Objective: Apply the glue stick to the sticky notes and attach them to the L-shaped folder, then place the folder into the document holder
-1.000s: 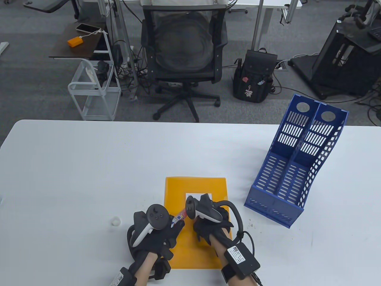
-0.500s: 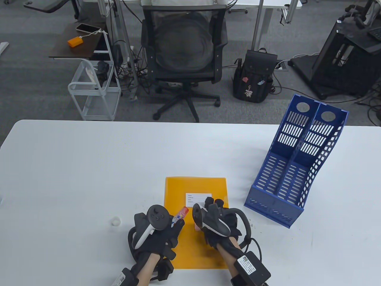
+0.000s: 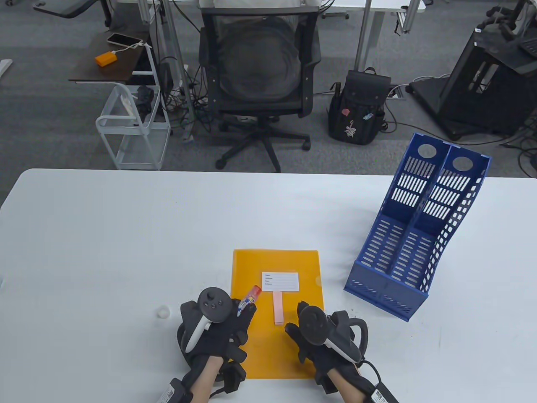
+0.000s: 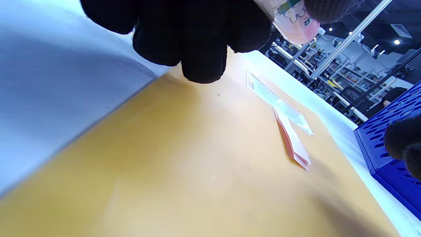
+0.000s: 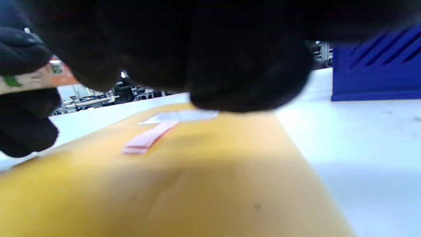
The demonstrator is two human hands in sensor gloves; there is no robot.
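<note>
An orange L-shaped folder (image 3: 260, 348) lies flat at the table's near edge, with a white label (image 3: 280, 281) on it. A narrow pink pad of sticky notes (image 3: 277, 308) lies on the folder just below the label, touched by neither hand. My left hand (image 3: 245, 312) grips a glue stick (image 3: 250, 299) over the folder's left edge, its uncapped red tip pointing toward the label. My right hand (image 3: 295, 333) hangs over the folder's lower right part, fingers loosely curled and holding nothing. The left wrist view shows the notes (image 4: 291, 140) and the glue stick (image 4: 292, 19).
The blue two-slot document holder (image 3: 415, 235) stands tilted at the right of the table. A small white glue cap (image 3: 162, 312) lies left of my left hand. The table edge is close behind both wrists. An office chair (image 3: 260, 63) stands beyond the far edge.
My right hand has let go of the sticky notes and drawn back toward the near edge, leaving the pink pad uncovered on the folder. The left hand with the glue stick shifted slightly left.
</note>
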